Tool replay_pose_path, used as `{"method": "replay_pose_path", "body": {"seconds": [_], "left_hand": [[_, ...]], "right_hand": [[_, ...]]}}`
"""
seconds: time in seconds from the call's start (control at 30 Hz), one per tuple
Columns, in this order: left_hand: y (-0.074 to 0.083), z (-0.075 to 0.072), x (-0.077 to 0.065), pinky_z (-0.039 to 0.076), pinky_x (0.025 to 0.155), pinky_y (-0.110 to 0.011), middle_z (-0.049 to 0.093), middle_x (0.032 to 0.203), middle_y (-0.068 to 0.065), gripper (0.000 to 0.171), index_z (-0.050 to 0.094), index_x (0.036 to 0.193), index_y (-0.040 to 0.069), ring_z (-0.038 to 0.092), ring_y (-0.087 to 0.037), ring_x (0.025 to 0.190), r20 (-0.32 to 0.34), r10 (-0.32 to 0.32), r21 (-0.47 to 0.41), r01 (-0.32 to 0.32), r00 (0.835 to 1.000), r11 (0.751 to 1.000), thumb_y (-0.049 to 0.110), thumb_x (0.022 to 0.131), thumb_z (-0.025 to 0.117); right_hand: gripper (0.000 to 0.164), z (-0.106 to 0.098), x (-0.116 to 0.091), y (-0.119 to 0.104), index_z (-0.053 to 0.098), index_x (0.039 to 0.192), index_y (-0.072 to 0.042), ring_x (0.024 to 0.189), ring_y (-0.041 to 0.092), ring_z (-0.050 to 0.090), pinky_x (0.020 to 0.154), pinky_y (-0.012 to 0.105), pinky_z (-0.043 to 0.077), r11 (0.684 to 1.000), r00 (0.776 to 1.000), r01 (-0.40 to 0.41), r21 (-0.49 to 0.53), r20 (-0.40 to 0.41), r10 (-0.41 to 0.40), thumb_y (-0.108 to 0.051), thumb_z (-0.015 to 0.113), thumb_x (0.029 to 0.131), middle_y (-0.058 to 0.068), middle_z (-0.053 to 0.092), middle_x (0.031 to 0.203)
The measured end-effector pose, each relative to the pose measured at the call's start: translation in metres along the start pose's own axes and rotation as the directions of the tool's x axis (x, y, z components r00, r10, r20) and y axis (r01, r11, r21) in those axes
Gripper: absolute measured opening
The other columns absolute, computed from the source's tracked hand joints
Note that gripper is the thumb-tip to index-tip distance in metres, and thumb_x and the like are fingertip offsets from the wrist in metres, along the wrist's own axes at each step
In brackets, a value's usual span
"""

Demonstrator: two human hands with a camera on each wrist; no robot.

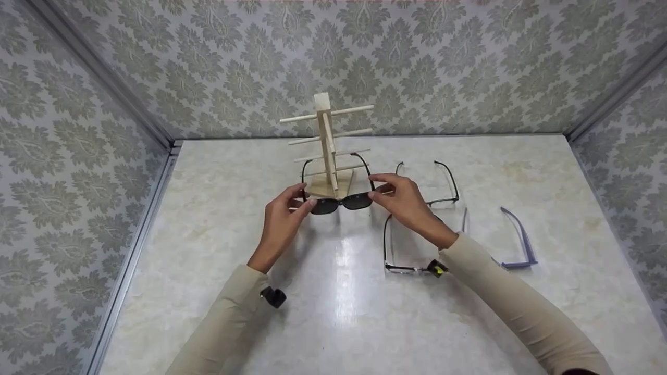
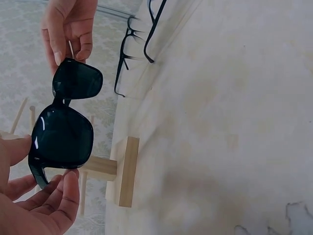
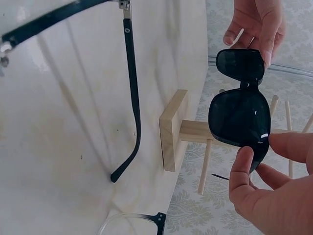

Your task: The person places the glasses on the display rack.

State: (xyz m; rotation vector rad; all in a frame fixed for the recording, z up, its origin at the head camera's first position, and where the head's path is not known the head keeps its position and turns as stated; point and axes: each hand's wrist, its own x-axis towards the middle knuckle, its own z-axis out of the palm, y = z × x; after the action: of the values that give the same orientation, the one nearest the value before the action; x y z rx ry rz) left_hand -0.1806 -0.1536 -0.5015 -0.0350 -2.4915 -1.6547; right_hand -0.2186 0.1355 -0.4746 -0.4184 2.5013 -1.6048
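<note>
A pair of black sunglasses is held up in front of a wooden display stand, lenses toward the person and temples reaching back toward the pegs. My left hand pinches the left hinge corner between thumb and fingers. At the other corner my right hand grips the frame the same way. Both dark lenses show whole in the left wrist view. The stand's square base rests on the table behind the sunglasses, and its post carries several thin crosswise pegs.
Right of the stand lie clear-lensed black-framed glasses. Nearer, partly under the right forearm, is another dark-framed pair. Purple glasses lie farther right. Patterned walls enclose the marbled table at the back and sides.
</note>
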Motion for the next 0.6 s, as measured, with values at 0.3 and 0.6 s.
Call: {"method": "replay_pose_path", "body": {"seconds": [0.3, 0.6], "left_hand": [[0.001, -0.004, 0.012, 0.065, 0.087, -0.037, 0.076, 0.123, -0.018, 0.045, 0.069, 0.145, 0.0, 0.077, -0.027, 0.103, 0.004, -0.011, 0.009, 0.011, 1.0, 1.0, 0.015, 0.104, 0.079], [-0.005, -0.003, 0.018, 0.062, 0.078, -0.023, 0.075, 0.122, -0.017, 0.047, 0.067, 0.147, -0.001, 0.076, -0.028, 0.102, 0.022, -0.024, -0.01, 0.025, 0.999, 1.0, 0.014, 0.104, 0.079]], "right_hand": [[0.043, 0.001, 0.011, -0.001, 0.07, 0.147, -0.005, 0.114, 0.03, 0.075, 0.091, 0.044, 0.062, 1.0, 1.0, -0.011, -0.009, 0.005, 0.011, -0.013, 0.076, 0.105, 0.017, 0.071, 0.141], [0.043, 0.002, 0.018, 0.004, 0.068, 0.15, -0.006, 0.115, 0.029, 0.073, 0.09, 0.043, 0.061, 0.999, 0.999, -0.034, -0.017, 0.019, 0.034, -0.015, 0.073, 0.108, 0.015, 0.07, 0.144]]}}
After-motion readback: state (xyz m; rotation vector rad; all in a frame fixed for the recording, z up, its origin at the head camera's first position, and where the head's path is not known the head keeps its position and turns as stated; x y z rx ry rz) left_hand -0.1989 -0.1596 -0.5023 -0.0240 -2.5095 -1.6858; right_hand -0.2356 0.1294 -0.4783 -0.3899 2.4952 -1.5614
